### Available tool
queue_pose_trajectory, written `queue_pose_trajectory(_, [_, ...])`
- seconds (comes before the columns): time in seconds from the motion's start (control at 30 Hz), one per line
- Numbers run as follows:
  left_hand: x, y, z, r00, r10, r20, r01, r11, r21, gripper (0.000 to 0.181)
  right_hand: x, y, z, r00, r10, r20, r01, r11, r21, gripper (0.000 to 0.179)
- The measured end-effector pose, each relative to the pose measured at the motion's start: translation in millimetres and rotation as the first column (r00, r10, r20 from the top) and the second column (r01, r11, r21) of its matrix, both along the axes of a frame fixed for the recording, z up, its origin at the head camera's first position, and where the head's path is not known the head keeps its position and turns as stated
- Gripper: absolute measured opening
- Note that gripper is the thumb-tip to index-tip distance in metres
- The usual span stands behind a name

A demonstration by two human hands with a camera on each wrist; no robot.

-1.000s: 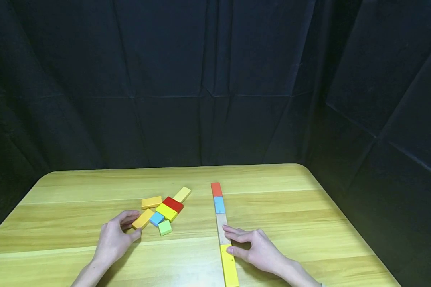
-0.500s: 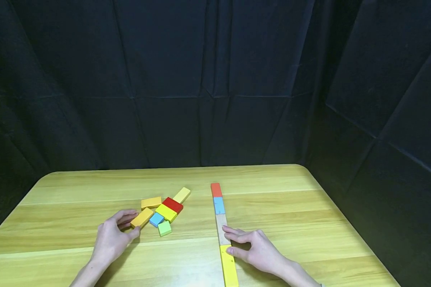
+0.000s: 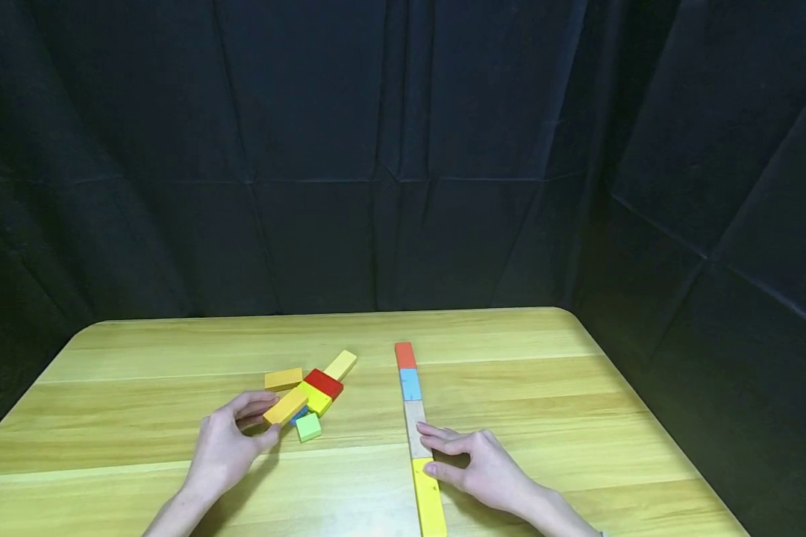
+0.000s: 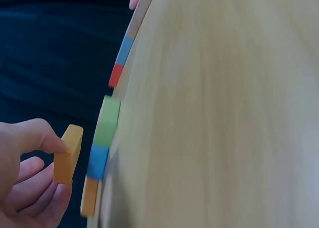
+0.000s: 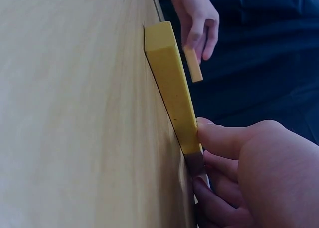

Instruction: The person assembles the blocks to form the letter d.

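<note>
My left hand [image 3: 225, 451] pinches an orange wooden block [image 3: 286, 406] between thumb and fingers. In the left wrist view this orange block [image 4: 66, 158] is held up off the table. On the right, my right hand [image 3: 483, 473] rests against a straight row of blocks. Its thumb touches the long yellow block [image 3: 431, 503], and its fingertips touch the plain wood block [image 3: 413, 425]. A light blue block [image 3: 410, 385] and an orange-red block [image 3: 406, 356] continue the row toward the far edge.
Loose blocks lie beside and under the left hand's block: another orange one [image 3: 283, 378], a dark red one [image 3: 324, 384], a yellow one [image 3: 320, 403], a pale yellow one [image 3: 341, 365], a green one [image 3: 308, 427] and a partly hidden blue one [image 3: 300, 415]. Black cloth [image 3: 309, 186] hangs behind the table.
The left hand has lifted the orange block and moved it right, so it now overlaps the blue and yellow blocks. My right hand and the row have stayed put.
</note>
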State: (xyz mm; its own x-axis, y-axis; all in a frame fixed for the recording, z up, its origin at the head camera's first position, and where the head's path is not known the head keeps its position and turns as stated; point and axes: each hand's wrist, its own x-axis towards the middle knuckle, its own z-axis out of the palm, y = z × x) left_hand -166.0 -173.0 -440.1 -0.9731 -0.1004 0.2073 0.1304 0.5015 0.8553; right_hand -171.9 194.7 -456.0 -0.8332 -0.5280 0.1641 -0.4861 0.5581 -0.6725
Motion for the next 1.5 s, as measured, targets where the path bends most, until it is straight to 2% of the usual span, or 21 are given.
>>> queue_pose_trajectory(0.27, [-2.9, 39.6, 2.1, 0.996, -0.085, -0.035, 0.086, 0.996, 0.019, 0.041, -0.2, 1, -0.1, 1.000, -0.008, 0.014, 0.008, 1.000, 0.002, 0.051])
queue_pose_trajectory(0.47, [-9.6, 66.2, 0.0, 0.982, -0.183, -0.049, 0.186, 0.981, 0.059, 0.038, 0.3, 1, -0.3, 1.000, -0.010, 0.024, 0.010, 1.000, 0.006, 0.052])
queue_pose_trajectory(0.73, [-21.1, 87.1, -6.4, 0.959, -0.281, -0.045, 0.281, 0.960, -0.017, 0.034, 0.0, 0, 0.2, 1.000, -0.007, 0.022, 0.006, 1.000, 0.015, 0.052])
queue_pose_trajectory(1.23, [-38.9, 99.7, -9.0, 0.945, -0.328, -0.005, 0.326, 0.942, -0.084, 0.036, -0.7, 0, 0.0, 1.000, -0.001, 0.031, 0.001, 1.000, 0.005, 0.053])
queue_pose_trajectory(1.5, [-45.9, 104.4, -9.9, 0.943, -0.332, -0.029, 0.328, 0.940, -0.095, 0.035, -1.1, 0, -0.8, 1.000, 0.003, 0.020, -0.003, 1.000, 0.002, 0.053])
